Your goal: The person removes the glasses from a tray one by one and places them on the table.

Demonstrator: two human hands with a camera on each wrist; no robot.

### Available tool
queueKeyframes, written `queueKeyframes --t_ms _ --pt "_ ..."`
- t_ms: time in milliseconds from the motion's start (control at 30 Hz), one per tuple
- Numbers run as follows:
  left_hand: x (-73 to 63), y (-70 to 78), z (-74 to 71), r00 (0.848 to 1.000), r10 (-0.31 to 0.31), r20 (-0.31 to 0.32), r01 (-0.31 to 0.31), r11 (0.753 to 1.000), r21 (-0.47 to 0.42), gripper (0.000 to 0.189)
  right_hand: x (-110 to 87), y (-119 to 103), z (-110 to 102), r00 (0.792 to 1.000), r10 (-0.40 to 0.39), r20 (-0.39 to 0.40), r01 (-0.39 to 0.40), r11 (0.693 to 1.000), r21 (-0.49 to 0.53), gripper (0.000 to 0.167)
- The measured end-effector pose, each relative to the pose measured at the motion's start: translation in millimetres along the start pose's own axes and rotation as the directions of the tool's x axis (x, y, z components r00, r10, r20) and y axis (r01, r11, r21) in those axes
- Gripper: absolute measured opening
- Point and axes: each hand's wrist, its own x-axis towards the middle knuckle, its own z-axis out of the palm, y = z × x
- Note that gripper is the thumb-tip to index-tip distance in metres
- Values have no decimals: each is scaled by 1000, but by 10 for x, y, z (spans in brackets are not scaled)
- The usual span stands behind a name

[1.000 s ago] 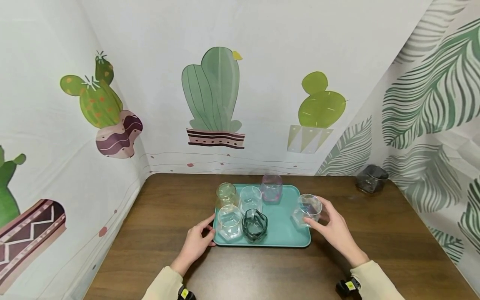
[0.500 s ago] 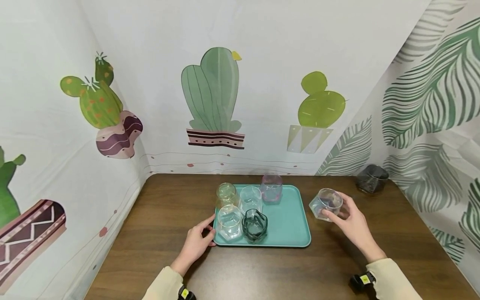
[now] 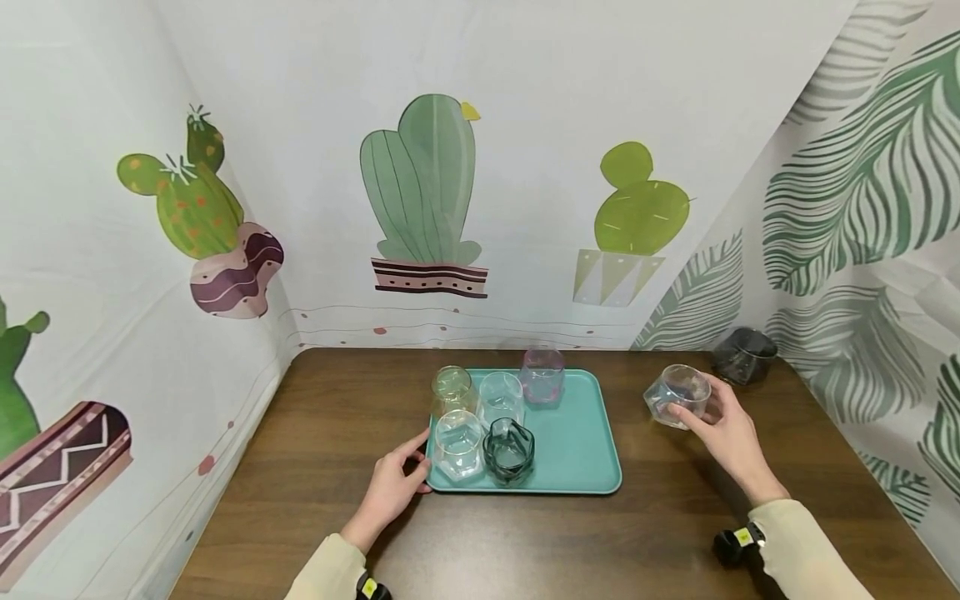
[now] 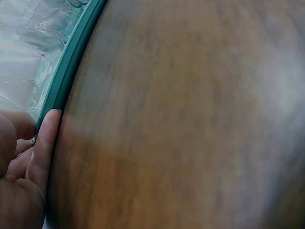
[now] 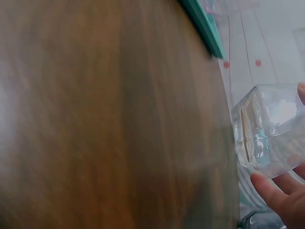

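Note:
My right hand (image 3: 731, 429) holds a clear glass (image 3: 677, 397) with a faceted base, to the right of the tray. In the right wrist view the glass (image 5: 269, 129) tilts, its thick base toward the table, fingertips along its side. At the front left corner of the teal tray (image 3: 573, 458), my left hand (image 3: 393, 483) grips the rim; its fingers (image 4: 45, 138) lie against the outer edge in the left wrist view. Standing on the tray are a yellowish glass (image 3: 452, 387), two clear glasses (image 3: 459, 446), a dark green glass (image 3: 509, 454) and a pink-tinted glass (image 3: 542, 379).
A dark smoky glass (image 3: 742, 357) stands at the table's back right corner, beyond my right hand. The wooden table (image 3: 540, 550) backs onto a wall cloth (image 3: 525, 208) printed with cacti and leaves.
My right hand has carried the clear glass from over the tray's right end out to the right and farther back. My left hand and the tray have stayed put.

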Motion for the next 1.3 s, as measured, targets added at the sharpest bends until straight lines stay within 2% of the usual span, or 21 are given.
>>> queueKeyframes --t_ms 267,433,667,1167,1300 --pt "5 -10 -3 1000 1 6 -1 1000 4 51 140 143 -94 999 41 -21 -42 998 -43 78" --pt "2 1 -6 1000 -3 6 3 1000 7 51 244 206 -133 999 27 -46 -30 998 -54 78" --pt "5 0 -6 1000 -7 4 7 1000 9 51 388 281 -183 997 33 -65 -41 991 -125 80" --pt "7 -11 -6 1000 5 5 -5 1000 14 51 611 290 -128 985 118 -123 -135 981 -139 81" --pt "10 -15 -1 1000 11 -1 -11 1000 13 51 630 308 -104 983 150 -105 -163 979 -126 84"
